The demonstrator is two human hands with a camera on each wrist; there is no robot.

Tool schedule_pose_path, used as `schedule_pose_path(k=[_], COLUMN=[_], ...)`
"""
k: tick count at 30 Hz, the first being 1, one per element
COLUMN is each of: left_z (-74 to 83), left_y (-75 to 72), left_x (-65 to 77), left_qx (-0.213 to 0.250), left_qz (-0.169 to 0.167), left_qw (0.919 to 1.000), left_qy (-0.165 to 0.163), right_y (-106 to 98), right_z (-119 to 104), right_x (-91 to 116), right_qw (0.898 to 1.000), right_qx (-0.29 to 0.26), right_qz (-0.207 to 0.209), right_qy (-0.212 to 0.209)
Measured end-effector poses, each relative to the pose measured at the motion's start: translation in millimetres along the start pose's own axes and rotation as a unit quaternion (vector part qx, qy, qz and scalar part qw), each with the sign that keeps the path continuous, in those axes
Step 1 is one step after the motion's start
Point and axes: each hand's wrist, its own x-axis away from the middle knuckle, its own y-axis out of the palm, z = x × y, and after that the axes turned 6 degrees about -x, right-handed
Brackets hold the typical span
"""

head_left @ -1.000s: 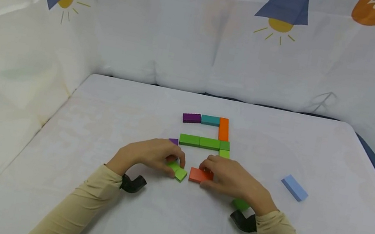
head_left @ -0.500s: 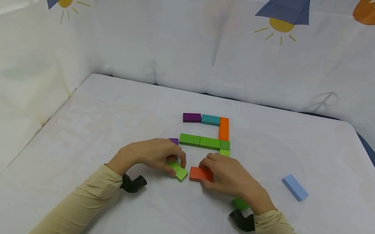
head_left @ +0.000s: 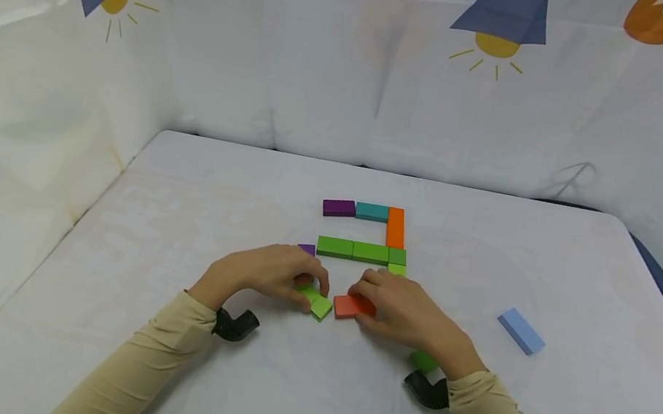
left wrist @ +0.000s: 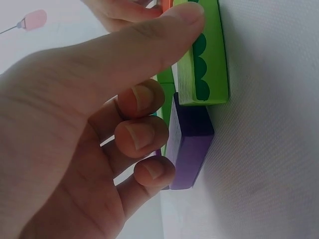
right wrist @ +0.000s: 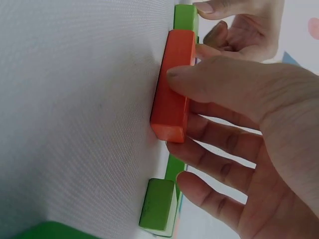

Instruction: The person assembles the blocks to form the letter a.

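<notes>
My left hand (head_left: 275, 270) has its thumb on the outer side of a light green block (left wrist: 212, 59), with a scalloped dark green print, and pinches it; the index fingertip is hidden behind it. Beside this block lies a purple block (left wrist: 189, 154), near the loosely curled other fingers. My right hand (head_left: 409, 311) pinches an orange-red block (right wrist: 174, 94) between thumb and fingers. In the head view the orange-red block stands slightly turned, its left end just right of the light green block's end, with a narrow gap.
Behind the hands, a row of green blocks (head_left: 353, 250) meets an orange block (head_left: 396, 228); a teal block (head_left: 372, 212) and a dark purple block (head_left: 339, 208) extend left from it. A blue block (head_left: 521, 331) lies at right. Another green block (head_left: 424, 361) sits by my right wrist.
My right hand has shifted the orange-red block slightly left and turned it a little, toward the light green block. The left hand has barely moved and keeps its pinch.
</notes>
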Motion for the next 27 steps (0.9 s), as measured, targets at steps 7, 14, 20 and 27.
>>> schedule_pose_path(k=[7, 14, 20, 27], left_z=[-0.3, -1.1, -3.0, -2.3], left_y=[-0.9, -1.3, -0.2, -1.0], left_x=[0.4, 0.2, 0.2, -0.2], left_qx=[-0.002, 0.002, 0.001, 0.005], left_qz=[0.004, 0.004, 0.002, 0.003], left_qw=[1.0, 0.9999, 1.0, 1.0], left_qy=[0.007, 0.011, 0.002, 0.006], right_y=[-0.3, -1.6, -2.3, -4.4], right_z=[-0.4, -1.9, -3.3, -1.1], right_x=[-0.4, 0.4, 1.0, 1.5], right_qw=[1.0, 1.0, 1.0, 0.999], right_qx=[-0.002, -0.016, -0.022, -0.035], right_qz=[0.001, -0.009, -0.014, -0.024], right_qy=[-0.007, 0.0, -0.004, 0.007])
